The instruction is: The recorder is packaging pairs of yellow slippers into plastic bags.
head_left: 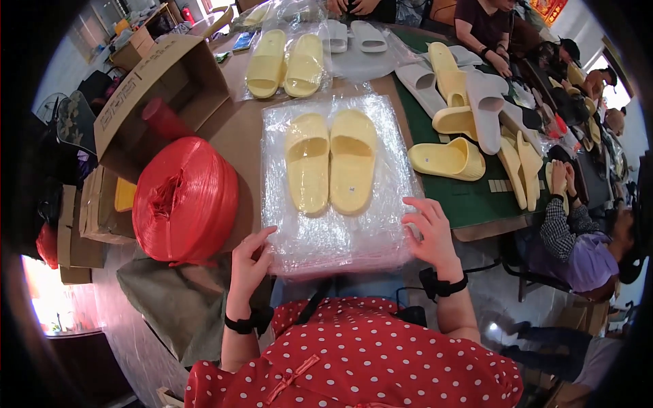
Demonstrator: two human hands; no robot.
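A pair of pale yellow slide sandals (307, 183) lies side by side, toes pointing away from me, inside or under clear plastic. Beneath them is a stack of clear plastic bags (320, 246) at the table's front edge. My left hand (252, 266) is at the stack's near left edge, its thumb and fingers apart. By the right edge, my right hand (432, 234) has its fingers spread and slightly bent. Both hands touch or nearly touch the plastic; neither grips a sandal. Just beyond the stack sits another yellow pair (304, 64) in a clear bag.
On my left stand a big red roll of plastic twine (204, 204) and an open cardboard box (160, 88). Several loose yellow and grey sandals (445, 160) lie on the green tabletop (456, 204) to the right. Other people sit around the table, including one in a checked sleeve (556, 228).
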